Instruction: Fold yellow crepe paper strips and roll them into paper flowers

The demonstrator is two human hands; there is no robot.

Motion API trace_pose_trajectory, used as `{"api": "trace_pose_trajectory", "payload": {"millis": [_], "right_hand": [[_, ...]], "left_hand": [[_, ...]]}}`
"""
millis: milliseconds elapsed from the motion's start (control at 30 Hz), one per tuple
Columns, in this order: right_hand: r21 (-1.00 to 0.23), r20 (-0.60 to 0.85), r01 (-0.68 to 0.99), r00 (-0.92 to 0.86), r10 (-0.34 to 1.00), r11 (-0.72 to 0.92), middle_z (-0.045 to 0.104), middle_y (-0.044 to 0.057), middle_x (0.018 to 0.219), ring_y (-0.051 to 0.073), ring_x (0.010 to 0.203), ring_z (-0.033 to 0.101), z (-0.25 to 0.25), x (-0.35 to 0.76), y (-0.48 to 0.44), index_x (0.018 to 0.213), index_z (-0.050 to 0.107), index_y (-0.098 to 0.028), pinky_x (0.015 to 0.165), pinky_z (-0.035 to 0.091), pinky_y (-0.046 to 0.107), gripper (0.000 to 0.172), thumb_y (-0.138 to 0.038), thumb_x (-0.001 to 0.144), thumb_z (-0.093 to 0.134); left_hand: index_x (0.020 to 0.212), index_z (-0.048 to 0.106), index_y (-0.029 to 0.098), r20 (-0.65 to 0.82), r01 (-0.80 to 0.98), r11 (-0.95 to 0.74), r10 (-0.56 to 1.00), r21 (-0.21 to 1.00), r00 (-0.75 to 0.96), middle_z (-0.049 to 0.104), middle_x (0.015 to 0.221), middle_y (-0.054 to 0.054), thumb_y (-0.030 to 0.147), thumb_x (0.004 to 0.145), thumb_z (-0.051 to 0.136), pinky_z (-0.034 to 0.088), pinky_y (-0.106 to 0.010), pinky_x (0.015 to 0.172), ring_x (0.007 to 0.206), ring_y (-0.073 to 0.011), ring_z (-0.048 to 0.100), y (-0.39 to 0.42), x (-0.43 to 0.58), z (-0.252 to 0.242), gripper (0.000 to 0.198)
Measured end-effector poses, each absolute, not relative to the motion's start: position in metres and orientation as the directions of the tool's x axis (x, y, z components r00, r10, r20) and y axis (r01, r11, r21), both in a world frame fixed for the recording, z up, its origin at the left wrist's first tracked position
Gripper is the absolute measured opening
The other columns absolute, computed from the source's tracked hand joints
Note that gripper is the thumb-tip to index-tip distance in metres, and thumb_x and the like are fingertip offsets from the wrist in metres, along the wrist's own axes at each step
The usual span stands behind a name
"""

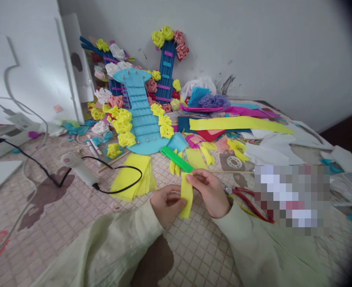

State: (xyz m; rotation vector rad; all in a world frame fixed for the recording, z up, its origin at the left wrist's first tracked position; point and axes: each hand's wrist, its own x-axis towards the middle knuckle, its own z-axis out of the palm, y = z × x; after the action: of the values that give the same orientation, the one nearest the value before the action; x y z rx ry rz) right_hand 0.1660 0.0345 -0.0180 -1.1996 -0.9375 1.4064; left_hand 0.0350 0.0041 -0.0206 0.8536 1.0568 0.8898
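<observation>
Between my two hands a narrow strip of yellow crepe paper [187,201] is held lengthwise above the table. My left hand [168,205] pinches its left edge low down, thumb on top. At the strip's upper end, my right hand [210,191] grips it between thumb and fingers. Just beyond lies a bright green bar-shaped tool [177,159], with small cut yellow paper pieces [208,153] around it. To the left is a fanned stack of yellow paper sheets [132,177]. Red-handled pliers [250,199] rest beside my right wrist.
A white glue gun [79,169] with a black cord lies left of the stack. Behind stands a light-blue paper guitar [143,107] with yellow paper flowers; a dark-blue one [165,75] leans on the wall. A long yellow paper strip [238,124] lies at the back right.
</observation>
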Motion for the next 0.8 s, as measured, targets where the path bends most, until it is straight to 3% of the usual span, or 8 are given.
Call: {"api": "trace_pose_trajectory", "payload": {"millis": [100,267,467,600,800], "right_hand": [[-0.963,-0.177,-0.212,0.022,0.984,-0.168,0.06,-0.001,0.063,0.009,0.058,0.054,-0.0181,0.1664,0.0347,0.071,0.056,-0.016,0.053,0.043,0.02,0.023,-0.029,0.058,0.07],[-0.956,-0.187,-0.234,0.018,0.982,-0.178,0.06,-0.003,0.061,0.008,0.057,0.054,-0.0187,0.1661,0.0351,0.071,0.056,-0.016,0.054,0.042,0.019,0.022,-0.027,0.058,0.07],[-0.955,-0.177,-0.243,0.013,0.984,-0.168,0.06,-0.004,0.058,0.007,0.055,0.053,-0.0192,0.1666,0.036,0.07,0.056,-0.016,0.052,0.04,0.018,0.021,-0.026,0.059,0.07],[-0.956,-0.179,-0.238,0.008,0.984,-0.172,0.061,-0.004,0.059,0.007,0.057,0.054,-0.0194,0.1677,0.0344,0.074,0.056,-0.016,0.054,0.04,0.018,0.023,-0.026,0.059,0.07],[-0.954,-0.195,-0.233,-0.004,0.981,-0.191,0.063,-0.002,0.06,0.008,0.057,0.056,-0.0184,0.1679,0.0353,0.078,0.056,-0.017,0.055,0.042,0.02,0.026,-0.027,0.059,0.07]], "left_hand": [[0.084,0.043,0.018,-0.292,-0.21,0.335,0.933,0.919,0.211,0.063,0.056,0.003,0.02,0.058,0.067,0.044,-0.021,0.049,0.05,-0.0112,0.057,0.0011,0.0359,-0.0224,0.035],[0.082,0.038,0.019,-0.188,-0.126,0.217,0.959,0.968,0.214,0.06,0.058,0.003,0.021,0.065,0.061,0.044,-0.021,0.051,0.051,-0.0094,0.054,-0.0021,0.0358,-0.0259,0.029],[0.081,0.046,0.017,-0.035,-0.047,0.047,0.972,0.998,0.232,0.047,0.054,0.006,0.017,0.065,0.058,0.039,-0.017,0.046,0.048,-0.0065,0.046,0.0001,0.0341,-0.0278,0.021],[0.093,0.053,0.015,0.014,0.041,-0.026,0.962,0.999,0.272,0.046,0.052,0.006,0.016,0.067,0.055,0.04,-0.019,0.047,0.048,-0.0071,0.045,0.0003,0.0319,-0.0283,0.027],[0.103,0.053,0.013,0.026,0.05,-0.043,0.956,0.998,0.291,0.046,0.053,0.005,0.016,0.068,0.053,0.041,-0.02,0.047,0.049,-0.0075,0.046,0.0005,0.0316,-0.0276,0.034]]}}
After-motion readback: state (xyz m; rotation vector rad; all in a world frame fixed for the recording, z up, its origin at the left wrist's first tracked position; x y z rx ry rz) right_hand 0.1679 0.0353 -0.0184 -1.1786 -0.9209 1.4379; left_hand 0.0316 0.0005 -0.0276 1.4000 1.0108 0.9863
